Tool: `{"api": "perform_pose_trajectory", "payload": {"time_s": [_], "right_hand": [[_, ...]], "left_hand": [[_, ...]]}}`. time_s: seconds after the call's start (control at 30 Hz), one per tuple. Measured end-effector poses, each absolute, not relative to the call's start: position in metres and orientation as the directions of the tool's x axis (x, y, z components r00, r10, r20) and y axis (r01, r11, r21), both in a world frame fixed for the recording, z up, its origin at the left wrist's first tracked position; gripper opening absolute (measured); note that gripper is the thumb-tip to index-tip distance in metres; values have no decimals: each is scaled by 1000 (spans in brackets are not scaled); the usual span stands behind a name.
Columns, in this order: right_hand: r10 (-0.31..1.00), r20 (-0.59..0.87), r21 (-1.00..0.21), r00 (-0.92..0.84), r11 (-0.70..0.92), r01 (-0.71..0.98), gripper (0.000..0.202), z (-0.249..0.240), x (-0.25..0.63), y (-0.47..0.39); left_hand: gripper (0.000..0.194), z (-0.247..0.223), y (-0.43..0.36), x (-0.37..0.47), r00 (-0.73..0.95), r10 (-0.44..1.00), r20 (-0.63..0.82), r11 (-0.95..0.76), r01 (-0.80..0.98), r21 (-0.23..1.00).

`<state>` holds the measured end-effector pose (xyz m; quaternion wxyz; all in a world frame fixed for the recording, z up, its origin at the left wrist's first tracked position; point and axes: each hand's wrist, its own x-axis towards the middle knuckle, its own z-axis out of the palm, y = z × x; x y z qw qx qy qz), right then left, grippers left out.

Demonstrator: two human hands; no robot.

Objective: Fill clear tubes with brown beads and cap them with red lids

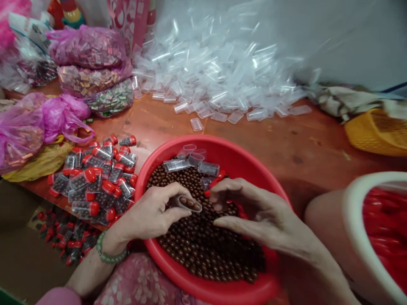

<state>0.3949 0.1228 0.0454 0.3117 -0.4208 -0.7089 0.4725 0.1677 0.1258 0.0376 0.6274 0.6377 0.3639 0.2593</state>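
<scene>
Tube position: the clear tube (pixel 196 208) is at the centre of the frame, above the red basin (pixel 241 152), with its open mouth tilted toward the right and several brown balls inside. Left hand (pixel 155 212): thumb and fingers pinch the tube by its side walls behind the rim. Right hand (pixel 263 212): thumb and fingers are spread apart, near the red caps (pixel 222 174) at the right of the basin; I cannot tell whether a fingertip touches one.

Handling: I judge the tube to be light, thin-walled plastic, stiff enough to hold its shape but liable to flex if squeezed at the mouth. Its smooth surface may slip in dry fingers. Grip the flat sides, apply light, even pressure and leave the rim unobstructed. Because the mouth is uncovered, excess tilt could spill the contents.

The loose brown balls (pixel 187 254) in the basin look hard, smooth and likely to roll; scoop them rather than pinch singly. The spare tubes (pixel 208 168) lie at the basin's far side, upper centre of the frame; lift each by its body. The capped tubes (pixel 84 180) are heaped on the counter (pixel 286 144) at left.
</scene>
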Motion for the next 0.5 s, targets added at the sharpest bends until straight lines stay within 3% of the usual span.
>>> {"api": "perform_pose_trajectory", "payload": {"time_s": [0.07, 0.17, 0.3, 0.5], "right_hand": [[939, 127, -908, -321, 240, 344, 25, 44, 405, 120], [965, 154, -792, -214, 250, 557, 15, 39, 425, 117], [951, 74, -573, -301, 288, 767, 12, 30, 444, 119], [868, -166, -218, -468, 430, 876, 21, 11, 423, 134]], "left_hand": [[15, 44, 123, 170, 605, 791, -88, 48, 82, 995], [15, 48, 121, 173, 636, 770, -54, 5, 80, 997], [17, 45, 122, 177, 623, 780, -59, 36, 49, 998], [18, 38, 125, 184, 564, 813, -144, 128, 68, 989]]}}
